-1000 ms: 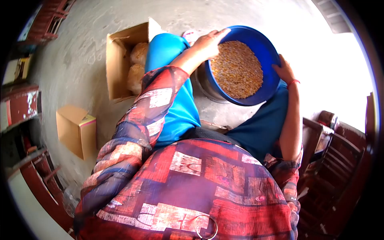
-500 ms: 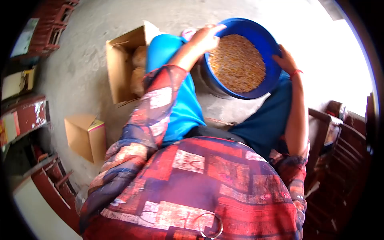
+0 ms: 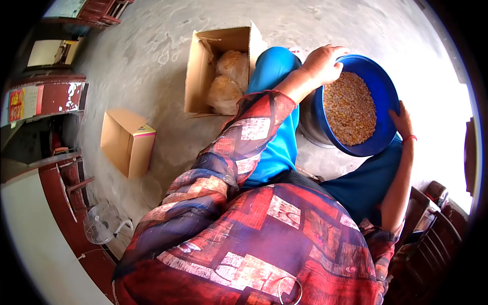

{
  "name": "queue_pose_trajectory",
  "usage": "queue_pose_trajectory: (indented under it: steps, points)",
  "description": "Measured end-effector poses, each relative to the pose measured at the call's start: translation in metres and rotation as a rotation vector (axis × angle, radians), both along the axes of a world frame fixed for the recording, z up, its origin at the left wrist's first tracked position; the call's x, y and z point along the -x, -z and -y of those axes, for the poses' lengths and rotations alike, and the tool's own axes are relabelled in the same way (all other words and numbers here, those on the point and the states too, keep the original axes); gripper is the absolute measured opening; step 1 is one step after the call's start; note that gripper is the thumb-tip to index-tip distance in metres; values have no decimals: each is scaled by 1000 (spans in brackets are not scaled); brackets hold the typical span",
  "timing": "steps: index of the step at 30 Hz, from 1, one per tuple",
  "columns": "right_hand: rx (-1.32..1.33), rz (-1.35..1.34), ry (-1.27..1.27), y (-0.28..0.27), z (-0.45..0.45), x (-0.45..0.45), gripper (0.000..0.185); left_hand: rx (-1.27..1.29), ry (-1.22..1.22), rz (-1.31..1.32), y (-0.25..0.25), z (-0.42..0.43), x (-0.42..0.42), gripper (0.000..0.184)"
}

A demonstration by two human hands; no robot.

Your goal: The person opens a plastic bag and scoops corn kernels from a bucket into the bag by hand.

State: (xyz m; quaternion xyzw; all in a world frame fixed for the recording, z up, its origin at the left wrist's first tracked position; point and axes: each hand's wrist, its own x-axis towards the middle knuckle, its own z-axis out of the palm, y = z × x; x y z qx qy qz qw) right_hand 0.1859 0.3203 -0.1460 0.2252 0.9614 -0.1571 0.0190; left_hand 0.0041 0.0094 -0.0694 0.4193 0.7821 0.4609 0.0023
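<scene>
A blue basin [image 3: 382,101] filled with yellowish, corn-like kernels [image 3: 349,109] sits between my knees, its mouth leaning toward me. My left hand [image 3: 325,63] grips the upper left of its rim, the fingertips partly hidden. On the right side, my right hand [image 3: 403,122] holds the rim with the thumb inside and the fingers outside. Beneath the basin shows a greyish, metallic-looking round side [image 3: 309,122]; whether this is a separate vessel I cannot tell.
Left of my knee stands an open cardboard box [image 3: 195,76] with plastic bags of kernels [image 3: 225,94]. Farther left are a smaller carton [image 3: 127,147] and a fan [image 3: 99,223]. A dark wooden chair [image 3: 432,239] is at right, on concrete floor [image 3: 152,56].
My view has swung left, so the basin, boxes and both hands appear farther right and lower. Both hands stay on the basin's rim; the bags in the box now show more fully.
</scene>
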Motion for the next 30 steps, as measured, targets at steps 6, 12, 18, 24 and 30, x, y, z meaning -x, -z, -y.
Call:
queue_pose_trajectory:
  steps: [6, 12, 18, 24, 30]
  points:
    - [79, 21, -13, -4, -1, 4, 60, -385, 73, 284, -30, 17, 18, 23]
    - [64, -2, -21, 5, -9, 3, 59, -270, -183, 487, -8, 127, 70, 24]
    - [70, 42, 16, -9, 3, 6, 59, 824, -479, 262, 123, 243, 74, 57]
    - [23, -36, 10, 13, -10, -1, 57, 1207, -111, 452, 231, 317, 39, 63]
    - [89, 67, 28, -2, -4, 2, 62, 1399, 81, 498, 208, 323, 49, 47]
